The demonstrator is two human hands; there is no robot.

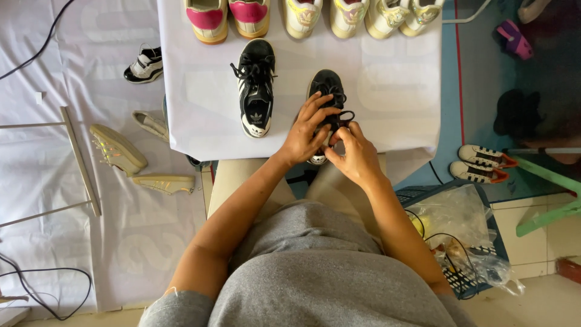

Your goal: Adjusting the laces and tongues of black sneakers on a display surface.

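Note:
A black sneaker (pixel 325 85) with white stripes lies on the white-covered table (pixel 387 91), toe pointing away from me. My left hand (pixel 306 132) rests on its middle with fingers spread over the black laces (pixel 342 116). My right hand (pixel 356 151) pinches a loop of those laces near the shoe's heel end. The shoe's rear half is hidden under both hands. Its mate, a second black sneaker (pixel 256 88), lies untouched just to the left.
A row of pink, yellow and cream shoes (pixel 302 15) lines the table's far edge. Beige shoes (pixel 118 150) and a black-white one (pixel 145 65) lie on the floor sheet at left. At right, a blue basket (pixel 481 266) with plastic bags, white-orange sneakers (pixel 481 163), a green stool (pixel 554 181).

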